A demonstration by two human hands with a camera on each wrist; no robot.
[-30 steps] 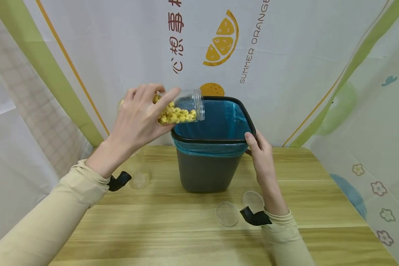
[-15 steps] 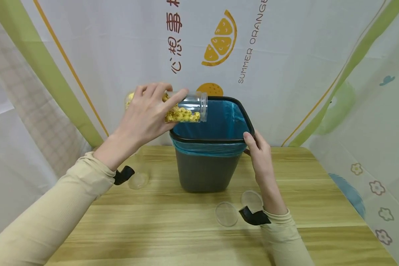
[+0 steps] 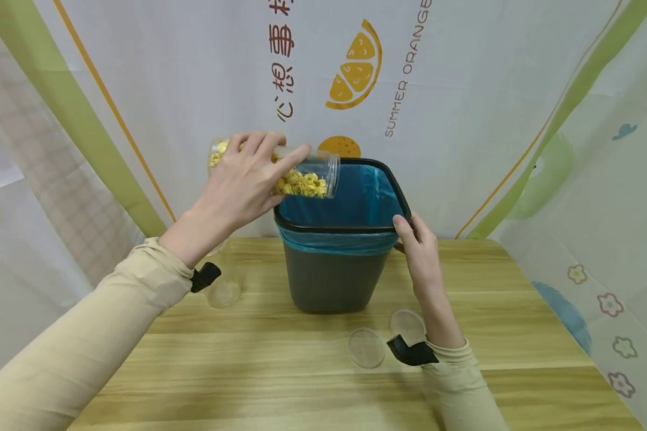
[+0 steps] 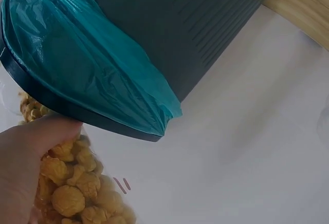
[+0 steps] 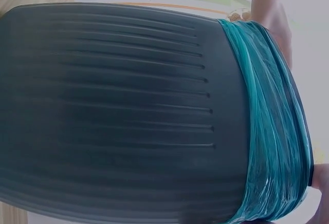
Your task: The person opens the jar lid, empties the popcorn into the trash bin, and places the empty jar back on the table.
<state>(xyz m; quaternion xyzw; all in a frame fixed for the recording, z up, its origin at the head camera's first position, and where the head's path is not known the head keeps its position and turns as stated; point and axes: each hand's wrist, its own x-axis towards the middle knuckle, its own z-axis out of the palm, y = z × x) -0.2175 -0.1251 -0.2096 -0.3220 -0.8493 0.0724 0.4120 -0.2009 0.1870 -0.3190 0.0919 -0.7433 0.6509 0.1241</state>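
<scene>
My left hand [image 3: 245, 179] grips a clear screw-mouth jar [image 3: 313, 163] partly filled with yellow popcorn [image 3: 304, 184]. The jar lies almost level, its uncapped mouth tipped slightly down over the left part of a dark grey trash bin [image 3: 336, 281]. Popcorn [image 4: 69, 201] fills the jar's lower part in the left wrist view, beside the bin's rim. A blue-green trash bag [image 3: 334, 242] lines the bin and folds over outside beneath the black rim [image 3: 345, 229]. My right hand [image 3: 422, 254] holds the rim's right front corner, thumb on top.
Two clear round lids [image 3: 367, 348] [image 3: 407, 324] lie on the wooden table [image 3: 248, 371] in front of the bin. A second clear jar [image 3: 223, 290] stands at the left, partly behind the left wrist. A printed curtain [image 3: 237, 72] hangs close behind the bin.
My left hand has carried the popcorn jar a little to the right, so its mouth reaches farther over the bin and dips slightly. My right hand stays on the rim.
</scene>
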